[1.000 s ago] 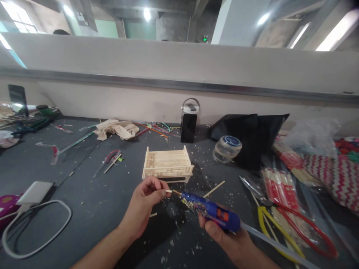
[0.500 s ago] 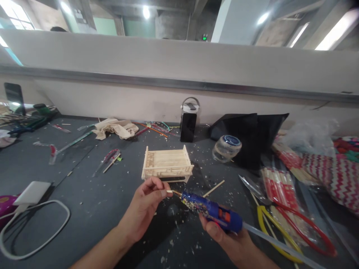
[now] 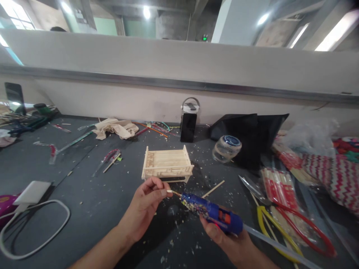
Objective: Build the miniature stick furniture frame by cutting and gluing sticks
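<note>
Between the thumb and fingers of my left hand (image 3: 146, 205) is pinched a short piece of wooden stick (image 3: 169, 191). My right hand (image 3: 224, 239) is wrapped around a blue glue gun (image 3: 210, 209), whose nozzle points left at the end of the stick piece, touching it or very close. A long clear glue stick (image 3: 269, 237) runs out of the gun's back end. Just beyond my left hand stands a small bed-like model (image 3: 168, 160) built from wooden sticks, with corner posts and a lattice front.
A loose wooden stick (image 3: 213, 188) lies right of the model. Farther right are scissors (image 3: 303, 224) with red and yellow handles, packaged sticks (image 3: 280, 186) and a clear jar (image 3: 227, 148). A phone (image 3: 188, 127) leans at the back. A white power bank (image 3: 33, 192) with a cable lies left.
Both hands stay almost still, with the stick piece at the nozzle. A red glow now shows on the glue gun near my right thumb.
</note>
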A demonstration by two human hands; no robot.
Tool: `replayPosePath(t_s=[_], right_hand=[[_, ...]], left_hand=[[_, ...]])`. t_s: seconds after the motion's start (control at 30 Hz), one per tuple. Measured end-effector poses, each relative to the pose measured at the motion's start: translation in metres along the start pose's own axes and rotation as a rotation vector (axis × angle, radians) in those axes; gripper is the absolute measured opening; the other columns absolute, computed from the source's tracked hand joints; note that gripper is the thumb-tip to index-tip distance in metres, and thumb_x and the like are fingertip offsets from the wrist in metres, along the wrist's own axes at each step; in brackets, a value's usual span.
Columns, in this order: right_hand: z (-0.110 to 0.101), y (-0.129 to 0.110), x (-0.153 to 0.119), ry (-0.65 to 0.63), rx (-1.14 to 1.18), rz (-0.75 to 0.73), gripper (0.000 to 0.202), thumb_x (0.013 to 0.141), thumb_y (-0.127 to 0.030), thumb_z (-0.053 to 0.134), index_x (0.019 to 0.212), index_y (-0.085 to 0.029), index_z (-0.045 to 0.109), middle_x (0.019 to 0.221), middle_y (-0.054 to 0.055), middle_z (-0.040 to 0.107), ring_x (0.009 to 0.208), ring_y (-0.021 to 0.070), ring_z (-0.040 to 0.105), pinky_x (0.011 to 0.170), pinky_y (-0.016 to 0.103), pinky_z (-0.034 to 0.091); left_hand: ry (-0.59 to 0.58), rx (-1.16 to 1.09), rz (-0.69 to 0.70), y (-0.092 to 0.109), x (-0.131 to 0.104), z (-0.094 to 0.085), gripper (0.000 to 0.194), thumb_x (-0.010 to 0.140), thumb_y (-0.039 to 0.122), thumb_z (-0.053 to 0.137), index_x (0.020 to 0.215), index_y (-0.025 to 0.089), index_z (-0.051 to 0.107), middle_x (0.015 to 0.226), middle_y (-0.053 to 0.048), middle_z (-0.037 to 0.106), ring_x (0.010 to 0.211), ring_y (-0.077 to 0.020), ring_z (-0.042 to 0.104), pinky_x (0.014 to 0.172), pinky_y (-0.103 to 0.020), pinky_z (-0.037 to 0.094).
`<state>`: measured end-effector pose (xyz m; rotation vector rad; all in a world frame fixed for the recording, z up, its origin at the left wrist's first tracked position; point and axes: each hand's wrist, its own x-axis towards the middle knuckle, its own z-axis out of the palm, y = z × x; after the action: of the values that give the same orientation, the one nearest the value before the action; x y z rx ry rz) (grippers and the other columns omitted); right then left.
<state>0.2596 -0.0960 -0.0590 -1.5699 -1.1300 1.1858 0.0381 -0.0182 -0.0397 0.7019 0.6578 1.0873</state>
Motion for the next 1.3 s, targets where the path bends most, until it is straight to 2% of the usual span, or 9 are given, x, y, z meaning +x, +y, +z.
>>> replayPosePath(t_s=[0.37,0.53,0.7,0.87,1.03,1.2,1.3], right_hand=[[-0.0011,0.0007,0.0007,-0.045,-0.021,-0.013,0.053,0.064,-0.064,0.073,0.091,-0.019,0.071,0.09,0.011,0.075,0.083,0.0281,0.07,0.08,0.04,0.058],[-0.0016,0.0015,0.0003,-0.026,-0.023,0.03,0.053,0.061,-0.064,0.075,0.088,-0.019,0.071,0.094,0.011,0.074,0.088,0.0288,0.07,0.084,0.041,0.056],[-0.0012,0.0011,0.0003,-0.041,-0.019,0.011,0.053,0.062,-0.065,0.073,0.088,-0.019,0.071,0.094,0.011,0.075,0.088,0.0286,0.07,0.083,0.04,0.057],[0.0003,0.0031,0.0,-0.003,-0.024,-0.016,0.051,0.062,-0.064,0.075,0.086,-0.019,0.072,0.091,0.01,0.075,0.084,0.0278,0.07,0.079,0.038,0.058],[0.0008,0.0066,0.0001,0.01,-0.002,-0.03,0.058,0.063,-0.065,0.074,0.098,-0.019,0.07,0.09,0.011,0.075,0.083,0.0284,0.07,0.078,0.04,0.058],[0.0024,0.0047,0.0012,0.007,-0.026,-0.024,0.055,0.063,-0.066,0.073,0.091,-0.019,0.068,0.088,0.01,0.074,0.082,0.0277,0.069,0.078,0.04,0.057],[0.0058,0.0032,0.0011,0.06,-0.047,-0.072,0.06,0.061,-0.065,0.074,0.098,-0.018,0.065,0.088,0.009,0.072,0.079,0.0256,0.068,0.076,0.038,0.057]], left_hand=[[0.023,0.008,-0.002,0.0007,0.0,0.0027,0.015,0.073,0.015,0.073,0.075,0.018,0.058,0.079,0.0,0.063,0.078,-0.0136,0.058,0.079,-0.026,0.042],[0.02,-0.004,0.007,0.0004,-0.0001,0.002,0.014,0.074,0.015,0.072,0.075,0.018,0.058,0.08,0.0,0.063,0.077,-0.0132,0.058,0.077,-0.026,0.042],[0.016,-0.008,0.006,0.0001,-0.0004,0.0011,0.015,0.074,0.013,0.072,0.075,0.018,0.058,0.079,0.0,0.063,0.077,-0.0127,0.057,0.077,-0.025,0.041],[0.013,-0.002,0.002,-0.0004,0.0,0.0001,0.015,0.075,0.013,0.071,0.076,0.018,0.057,0.08,0.0,0.063,0.078,-0.013,0.057,0.077,-0.025,0.042],[0.012,0.003,0.001,0.0005,-0.0003,0.0008,0.016,0.075,0.013,0.072,0.075,0.018,0.057,0.081,0.0,0.063,0.078,-0.0127,0.057,0.077,-0.024,0.041],[0.03,0.022,0.012,0.0021,-0.0004,0.0017,0.016,0.075,0.014,0.072,0.074,0.018,0.057,0.079,0.0,0.063,0.078,-0.0131,0.057,0.077,-0.024,0.041],[0.058,0.049,0.028,0.0036,0.0,0.0022,0.017,0.073,0.016,0.074,0.073,0.018,0.056,0.079,-0.001,0.064,0.078,-0.0138,0.057,0.078,-0.025,0.04]])
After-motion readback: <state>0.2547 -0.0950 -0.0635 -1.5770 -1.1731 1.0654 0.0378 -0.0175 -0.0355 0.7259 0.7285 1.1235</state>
